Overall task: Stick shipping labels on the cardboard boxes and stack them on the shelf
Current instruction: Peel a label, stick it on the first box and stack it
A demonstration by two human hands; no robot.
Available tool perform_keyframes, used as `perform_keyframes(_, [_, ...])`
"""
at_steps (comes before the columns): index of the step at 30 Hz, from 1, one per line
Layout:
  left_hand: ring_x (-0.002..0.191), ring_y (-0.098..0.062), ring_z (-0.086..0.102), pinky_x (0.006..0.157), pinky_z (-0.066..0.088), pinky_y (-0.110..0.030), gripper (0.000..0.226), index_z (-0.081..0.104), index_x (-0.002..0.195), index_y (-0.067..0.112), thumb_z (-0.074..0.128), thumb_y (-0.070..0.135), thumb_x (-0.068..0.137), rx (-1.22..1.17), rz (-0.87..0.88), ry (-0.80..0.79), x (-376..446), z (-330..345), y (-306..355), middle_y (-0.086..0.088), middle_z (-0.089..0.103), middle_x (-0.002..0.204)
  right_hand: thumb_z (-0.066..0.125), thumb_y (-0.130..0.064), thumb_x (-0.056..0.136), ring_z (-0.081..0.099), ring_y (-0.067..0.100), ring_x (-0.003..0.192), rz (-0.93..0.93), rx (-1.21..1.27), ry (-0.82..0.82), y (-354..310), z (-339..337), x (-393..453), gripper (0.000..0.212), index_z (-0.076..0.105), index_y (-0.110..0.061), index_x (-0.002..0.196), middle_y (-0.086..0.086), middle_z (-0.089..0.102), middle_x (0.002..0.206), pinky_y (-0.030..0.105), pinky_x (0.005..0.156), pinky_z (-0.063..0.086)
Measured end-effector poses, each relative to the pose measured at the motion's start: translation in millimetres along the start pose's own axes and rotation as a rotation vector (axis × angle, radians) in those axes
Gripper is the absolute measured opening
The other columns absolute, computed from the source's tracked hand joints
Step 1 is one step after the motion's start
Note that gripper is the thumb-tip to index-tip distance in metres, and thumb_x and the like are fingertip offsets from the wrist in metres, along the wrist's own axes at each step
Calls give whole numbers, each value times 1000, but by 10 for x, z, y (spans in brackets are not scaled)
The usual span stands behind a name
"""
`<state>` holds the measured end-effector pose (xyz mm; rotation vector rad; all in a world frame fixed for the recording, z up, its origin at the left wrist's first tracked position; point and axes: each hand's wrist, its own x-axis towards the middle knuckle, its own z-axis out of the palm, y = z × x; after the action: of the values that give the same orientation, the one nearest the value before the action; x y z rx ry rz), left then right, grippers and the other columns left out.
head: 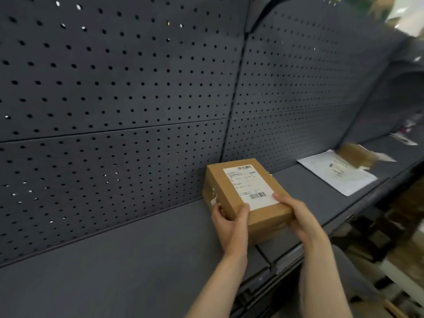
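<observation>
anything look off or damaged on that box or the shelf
Mostly fine: the brown cardboard box, held by the left hand and right hand, has scuffed tape remnants on its left side. The white shipping label lies flat.

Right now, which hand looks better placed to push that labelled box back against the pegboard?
Probably the right hand: it wraps the cardboard box's near end, behind the label, facing the pegboard. The left hand grips the side corner.

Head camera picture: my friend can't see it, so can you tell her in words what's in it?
Two bare hands, the left hand and right hand, hold a small cardboard box with a white shipping label on top, at a dark grey shelf with a pegboard back. Farther right lies a white paper sheet.
</observation>
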<state>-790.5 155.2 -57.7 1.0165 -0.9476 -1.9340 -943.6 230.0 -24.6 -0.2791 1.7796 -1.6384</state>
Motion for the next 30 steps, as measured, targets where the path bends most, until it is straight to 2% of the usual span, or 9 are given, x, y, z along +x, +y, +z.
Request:
perform_keyframes(4, [125,-15,52,107,47,-36,92,31,152,29,80,35,75,30,12,20,99,314,-127,9,47,139,93,-33,59,71,31,105,6,11,26,-45,-222,289,79,66,2,125,19,75,118,39,89,56])
perform_keyframes(8, [125,-14,52,108,45,-34,98,30,152,28,82,37,69,22,-27,29,176,345,-250,7,47,139,101,-40,35,68,36,109,25,-39,-21,-4,-291,447,103,69,7,121,21,76,115,46,105,49])
perform_keyframes(12, [127,-13,47,108,42,-30,101,29,153,25,82,39,68,21,-55,31,197,323,-279,8,44,136,103,-46,27,68,37,113,41,-68,1,54,-328,494,120,62,6,126,22,75,117,47,101,52])
perform_keyframes(15, [123,-12,50,109,45,-33,97,35,149,23,86,38,68,-11,-92,25,197,257,-176,9,41,134,101,-51,35,68,33,108,-7,-196,98,-65,-235,255,104,69,0,119,18,76,113,46,102,51])
perform_keyframes(18, [126,-13,50,109,45,-39,91,38,145,31,83,55,69,-10,-106,-34,155,-72,37,12,42,137,92,-37,71,62,29,118,-182,-416,293,-205,-23,-60,71,67,-8,131,11,69,127,44,107,45])
perform_keyframes(21, [112,-6,58,100,48,-29,46,58,121,31,70,56,84,162,-45,-89,141,-807,329,12,61,122,92,-38,72,62,26,114,-314,-365,384,-185,148,-284,61,67,-16,124,7,69,124,47,104,48])
perform_keyframes(25, [86,-4,64,80,47,-15,6,71,86,23,67,28,87,544,122,-99,17,-2274,898,8,71,91,90,-36,77,68,13,98,-349,-427,177,247,980,-559,38,72,-28,110,3,73,109,40,96,54])
perform_keyframes(28, [72,4,61,73,48,-15,6,70,73,31,67,30,78,793,235,8,-289,-3480,1506,15,71,74,89,-9,77,63,-12,68,-443,-452,5,711,2293,-1137,22,77,-15,93,19,74,86,-1,73,46])
perform_keyframes(30, [70,5,65,72,52,-20,9,70,72,29,65,35,74,930,314,168,-585,-4261,1953,18,72,71,87,8,72,60,-6,57,-448,-516,-166,1040,3116,-1507,22,77,-7,84,20,72,71,-3,58,42])
